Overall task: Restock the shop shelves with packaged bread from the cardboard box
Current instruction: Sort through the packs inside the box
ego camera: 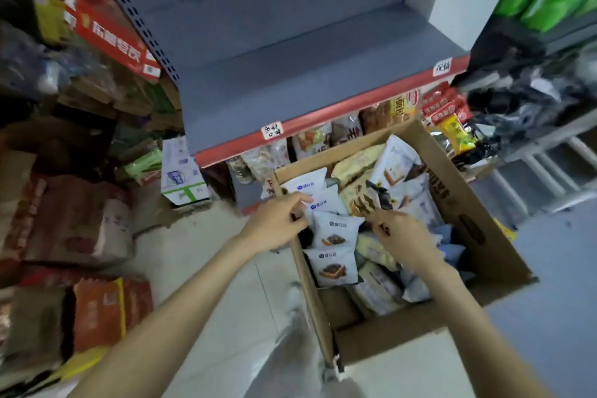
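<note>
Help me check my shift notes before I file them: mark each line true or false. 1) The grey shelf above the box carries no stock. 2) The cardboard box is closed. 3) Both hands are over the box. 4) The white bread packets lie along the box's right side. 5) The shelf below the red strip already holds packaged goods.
1) True: the grey shelf is bare.
2) False: the cardboard box is open, with packets showing.
3) True: the left hand is at its left wall and the right hand is above the packets.
4) False: the white bread packets run along the left side.
5) True: packaged goods sit under the red strip.
</note>
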Tool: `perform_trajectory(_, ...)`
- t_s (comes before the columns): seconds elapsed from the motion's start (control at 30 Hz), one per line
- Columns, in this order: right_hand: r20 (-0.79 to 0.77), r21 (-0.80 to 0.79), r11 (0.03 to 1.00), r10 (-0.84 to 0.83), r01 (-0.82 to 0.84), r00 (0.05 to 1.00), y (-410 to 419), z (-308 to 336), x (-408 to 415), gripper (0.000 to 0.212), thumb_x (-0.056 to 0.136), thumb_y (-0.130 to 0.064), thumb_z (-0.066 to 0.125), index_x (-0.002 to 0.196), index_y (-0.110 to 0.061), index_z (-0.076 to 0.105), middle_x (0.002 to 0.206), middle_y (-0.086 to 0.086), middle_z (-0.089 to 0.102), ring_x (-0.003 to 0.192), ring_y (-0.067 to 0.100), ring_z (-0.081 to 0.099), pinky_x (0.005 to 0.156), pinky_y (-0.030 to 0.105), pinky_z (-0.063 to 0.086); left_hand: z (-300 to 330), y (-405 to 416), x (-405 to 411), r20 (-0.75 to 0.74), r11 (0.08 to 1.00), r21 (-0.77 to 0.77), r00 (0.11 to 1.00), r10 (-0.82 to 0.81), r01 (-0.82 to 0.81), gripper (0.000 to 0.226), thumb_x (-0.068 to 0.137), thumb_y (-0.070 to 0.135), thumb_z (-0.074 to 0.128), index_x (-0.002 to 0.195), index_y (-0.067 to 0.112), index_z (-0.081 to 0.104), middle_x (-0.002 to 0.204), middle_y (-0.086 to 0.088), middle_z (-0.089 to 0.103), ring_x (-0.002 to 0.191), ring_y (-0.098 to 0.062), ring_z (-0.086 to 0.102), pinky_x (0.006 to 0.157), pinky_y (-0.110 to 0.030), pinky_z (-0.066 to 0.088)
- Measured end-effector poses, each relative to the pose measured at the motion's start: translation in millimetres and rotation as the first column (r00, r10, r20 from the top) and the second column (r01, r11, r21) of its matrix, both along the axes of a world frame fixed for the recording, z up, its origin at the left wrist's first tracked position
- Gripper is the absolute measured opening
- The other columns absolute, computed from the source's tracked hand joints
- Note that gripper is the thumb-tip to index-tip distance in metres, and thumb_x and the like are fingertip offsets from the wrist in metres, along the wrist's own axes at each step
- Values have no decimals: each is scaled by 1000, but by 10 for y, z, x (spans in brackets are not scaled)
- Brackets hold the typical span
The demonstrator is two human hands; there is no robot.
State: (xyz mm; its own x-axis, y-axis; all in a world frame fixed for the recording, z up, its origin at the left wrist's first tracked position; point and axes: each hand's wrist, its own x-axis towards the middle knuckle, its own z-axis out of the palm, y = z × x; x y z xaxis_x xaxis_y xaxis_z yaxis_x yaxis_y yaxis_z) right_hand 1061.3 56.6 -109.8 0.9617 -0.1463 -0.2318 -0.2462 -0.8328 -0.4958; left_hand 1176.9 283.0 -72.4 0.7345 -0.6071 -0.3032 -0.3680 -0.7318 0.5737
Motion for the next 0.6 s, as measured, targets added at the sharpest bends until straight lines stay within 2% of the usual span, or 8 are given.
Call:
perform_trajectory(0.07,-100,18,998,-61,63,993,-137,-259,-128,31,95,-10,46,122,-18,59,80,8,65,56,21,53,48,32,41,-357,-194,-8,-188,998,58,981,49,-39,32,90,23,57,122,23,55,109,8,64,103,-12,61,87,-26,46)
perform_trajectory(0.17,-142,29,983,-175,180,974,-222,-690,-212,34,95,-12,45,127,-15,54,70,13,62,53,26,51,45,30,34,-907,-464,21,-250,989,138,964,94,-61,36,90,20,57,126,19,53,121,1,61,106,-15,60,90,-27,46)
perform_trajectory(0.23,-202,47,971,-219,233,955,-220,-1024,-188,33,94,-17,49,127,-15,52,82,14,66,67,30,60,52,34,46,-1271,-604,51,-200,976,211,975,93,-50,43,90,20,56,131,19,48,128,-3,54,114,-20,54,95,-33,44)
perform_trajectory(0.3,-308,78,963,-224,259,925,-146,-1366,-141,36,91,-20,54,126,-15,50,103,12,66,90,31,61,69,42,53,-1582,-691,73,-128,958,284,988,87,-48,49,89,18,55,136,20,42,136,-7,45,121,-26,47,99,-38,41)
perform_trajectory(0.43,-379,78,972,-176,221,908,61,-1926,-42,54,88,-29,60,136,-14,40,131,12,51,120,32,47,95,40,42,-2061,-714,171,-12,946,324,1000,22,-17,59,89,16,55,143,15,32,145,-8,32,135,-25,29,109,-32,31)
perform_trajectory(0.5,-385,110,976,-134,189,913,121,-2135,16,63,89,-31,61,142,-16,31,136,11,47,125,31,42,99,38,35,-2229,-699,263,42,931,360,996,-77,56,61,89,17,56,144,15,29,148,-9,27,138,-24,24,109,-33,30)
perform_trajectory(0.6,-408,183,958,-130,220,904,183,-2441,74,71,84,-29,68,142,-17,28,134,11,49,123,32,45,93,39,41,-2407,-706,379,58,873,460,975,-215,165,66,88,22,56,146,16,24,152,-8,23,139,-25,21,108,-37,28)
